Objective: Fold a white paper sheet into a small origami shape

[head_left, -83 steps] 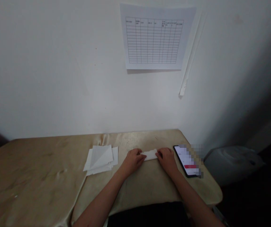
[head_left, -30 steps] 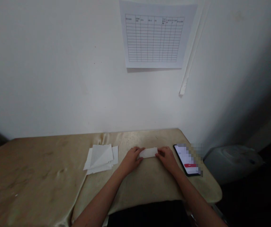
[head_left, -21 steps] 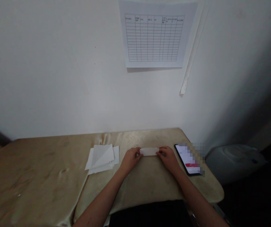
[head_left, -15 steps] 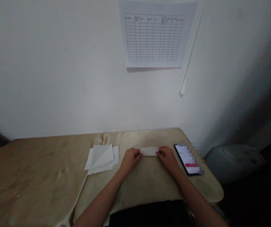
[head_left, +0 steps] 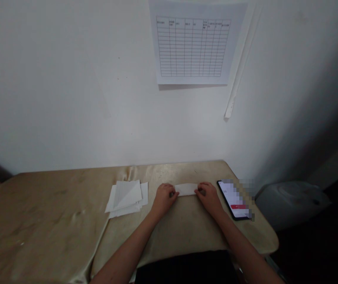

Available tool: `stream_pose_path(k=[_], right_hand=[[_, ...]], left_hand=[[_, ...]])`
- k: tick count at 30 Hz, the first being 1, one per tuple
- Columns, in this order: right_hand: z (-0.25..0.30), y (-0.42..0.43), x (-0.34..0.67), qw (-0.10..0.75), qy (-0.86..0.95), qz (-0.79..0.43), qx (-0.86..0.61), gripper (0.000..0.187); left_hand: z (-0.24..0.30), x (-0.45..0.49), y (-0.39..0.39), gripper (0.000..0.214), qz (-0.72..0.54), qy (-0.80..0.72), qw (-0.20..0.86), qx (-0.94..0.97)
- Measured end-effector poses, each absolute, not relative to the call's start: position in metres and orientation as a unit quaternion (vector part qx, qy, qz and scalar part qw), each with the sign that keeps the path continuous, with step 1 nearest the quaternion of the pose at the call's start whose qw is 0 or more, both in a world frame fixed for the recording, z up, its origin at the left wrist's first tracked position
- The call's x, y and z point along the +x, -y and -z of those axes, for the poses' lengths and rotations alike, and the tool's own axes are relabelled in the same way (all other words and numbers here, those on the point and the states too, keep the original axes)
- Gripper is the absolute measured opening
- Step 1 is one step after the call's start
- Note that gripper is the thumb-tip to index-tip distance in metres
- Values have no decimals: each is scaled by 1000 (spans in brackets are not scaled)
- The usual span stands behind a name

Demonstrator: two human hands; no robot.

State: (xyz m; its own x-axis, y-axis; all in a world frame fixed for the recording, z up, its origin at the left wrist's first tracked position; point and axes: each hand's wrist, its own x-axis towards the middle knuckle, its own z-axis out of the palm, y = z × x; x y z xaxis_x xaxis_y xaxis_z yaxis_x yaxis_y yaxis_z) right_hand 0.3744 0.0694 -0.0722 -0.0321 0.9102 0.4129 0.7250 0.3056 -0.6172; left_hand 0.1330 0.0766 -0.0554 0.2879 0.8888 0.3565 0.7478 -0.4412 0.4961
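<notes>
A narrow folded strip of white paper tissue (head_left: pixel 186 189) lies across the tan table (head_left: pixel 53 213) in front of me. My left hand (head_left: pixel 164 198) pinches the strip's left end with curled fingers. My right hand (head_left: pixel 208 196) pinches its right end the same way. Both hands rest on the table, the strip stretched flat between them. A small stack of white tissue sheets (head_left: pixel 127 197), the top one folded into a triangle, lies just left of my left hand.
A smartphone (head_left: pixel 234 199) with a lit screen lies right of my right hand, near the table's rounded right edge. A printed grid sheet (head_left: pixel 193 45) hangs on the white wall. A pale bin-like object (head_left: pixel 290 201) stands beyond the table on the right.
The tissue strip has become narrower than 2.8 s ago, and both hands have shifted slightly away from me along with it. Over the last half second almost nothing moved.
</notes>
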Motion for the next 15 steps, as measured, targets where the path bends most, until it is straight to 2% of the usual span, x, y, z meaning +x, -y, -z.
stream_pose_path(k=[15], right_hand=[[67, -64, 367, 340, 743, -47, -574, 13]], left_hand=[[47, 139, -69, 9, -274, -586, 142, 749]])
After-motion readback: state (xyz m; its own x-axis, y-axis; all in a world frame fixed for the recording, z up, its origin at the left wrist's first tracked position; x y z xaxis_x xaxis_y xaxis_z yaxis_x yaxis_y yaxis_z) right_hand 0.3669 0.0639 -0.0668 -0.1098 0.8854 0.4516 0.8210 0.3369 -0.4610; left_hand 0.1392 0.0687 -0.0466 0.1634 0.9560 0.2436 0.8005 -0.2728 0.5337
